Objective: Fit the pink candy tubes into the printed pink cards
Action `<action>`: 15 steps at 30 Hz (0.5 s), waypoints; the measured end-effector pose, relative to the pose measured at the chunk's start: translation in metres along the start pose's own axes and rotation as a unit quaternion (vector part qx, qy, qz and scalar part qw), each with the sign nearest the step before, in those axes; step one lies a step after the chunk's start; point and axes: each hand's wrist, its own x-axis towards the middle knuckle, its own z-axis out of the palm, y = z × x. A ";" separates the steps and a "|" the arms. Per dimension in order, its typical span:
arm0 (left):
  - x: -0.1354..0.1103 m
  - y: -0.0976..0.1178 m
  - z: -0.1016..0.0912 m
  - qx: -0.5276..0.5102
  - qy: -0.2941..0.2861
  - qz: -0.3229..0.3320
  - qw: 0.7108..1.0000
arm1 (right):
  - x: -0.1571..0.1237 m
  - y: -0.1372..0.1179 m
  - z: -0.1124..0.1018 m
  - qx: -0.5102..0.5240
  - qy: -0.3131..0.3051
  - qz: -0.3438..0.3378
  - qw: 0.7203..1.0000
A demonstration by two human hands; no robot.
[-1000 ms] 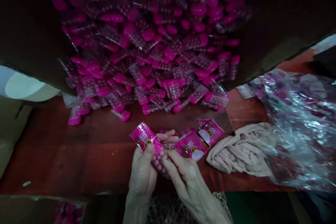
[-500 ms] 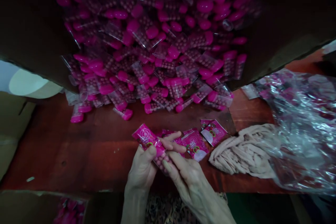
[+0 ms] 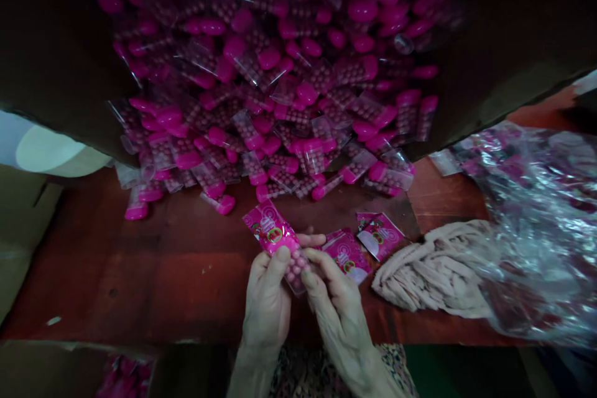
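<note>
Between my two hands is a clear container of pink candy balls point(image 3: 295, 268), with a printed pink sleeve point(image 3: 269, 224) over its upper end. My left hand point(image 3: 268, 298) is closed on it from the left, thumb lying on the front by the sleeve's lower edge. From the right, my right hand point(image 3: 333, 292) pinches the container's lower part between thumb and fingers. The container tilts, its sleeved end pointing up and left. Just beyond my right hand lie several flat printed pink sleeves point(image 3: 347, 255), partly hidden by the fingers.
A large heap of pink-capped candy containers point(image 3: 298, 93) spills from a dark box onto the red table point(image 3: 153, 261). To the right are a crumpled beige cloth point(image 3: 433, 270) and clear plastic bags point(image 3: 545, 230). Below left, a box point(image 3: 46, 367) holds more pink items.
The container has turned so its printed front and candy balls show more fully. Both hands have shifted slightly, and my right fingers have drawn in from the sleeve to the container's lower part.
</note>
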 end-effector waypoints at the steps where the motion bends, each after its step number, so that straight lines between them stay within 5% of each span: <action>1: 0.000 0.000 0.000 0.000 0.006 0.002 1.000 | -0.002 0.003 0.002 0.005 0.012 -0.015 1.000; 11: 0.002 0.005 0.000 -0.045 0.055 0.014 0.997 | -0.003 0.002 0.009 -0.092 0.057 -0.117 0.987; 15: -0.001 0.003 0.002 -0.043 0.048 0.002 0.998 | -0.007 -0.004 0.009 -0.067 0.079 -0.098 0.990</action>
